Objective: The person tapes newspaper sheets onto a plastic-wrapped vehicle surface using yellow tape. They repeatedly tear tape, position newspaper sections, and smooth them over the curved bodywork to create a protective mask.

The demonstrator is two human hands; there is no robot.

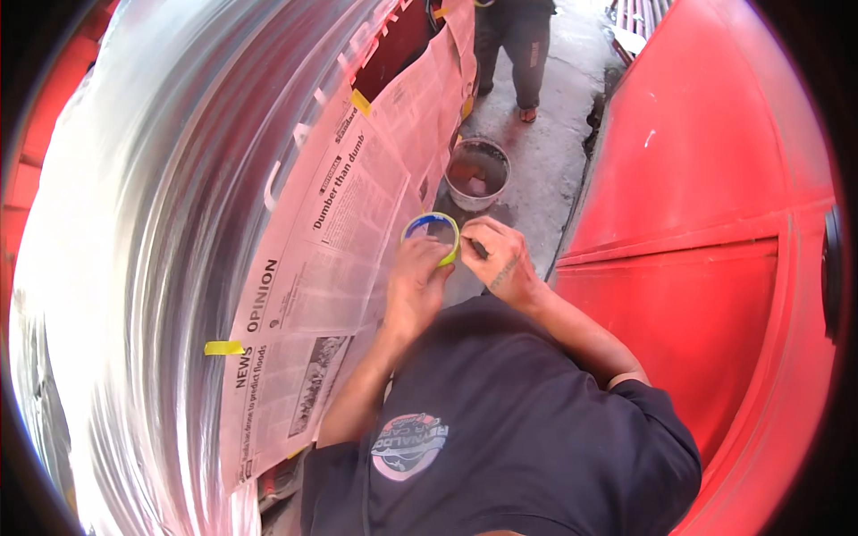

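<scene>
My left hand (416, 275) grips a roll of yellow-green masking tape (453, 241) with a blue inner ring, its fingers reaching through and around the ring. Just right of the roll, my right hand (505, 259) is closed, thumb and fingertips pinched at the roll's edge. Whatever lies in that pinch, perhaps the tape end, is too small to make out. Left of both hands, newspaper sheets (357, 210) hang over the side of a curved body, fixed with short strips of yellow tape (223, 347).
Clear plastic sheeting (116, 268) drapes along the left. A bucket (478, 174) stands on the concrete ground (559, 116) beyond my hands. Farther on, another person (518, 49) in dark trousers stands in the passage. A red metal panel (679, 223) rises close on the right.
</scene>
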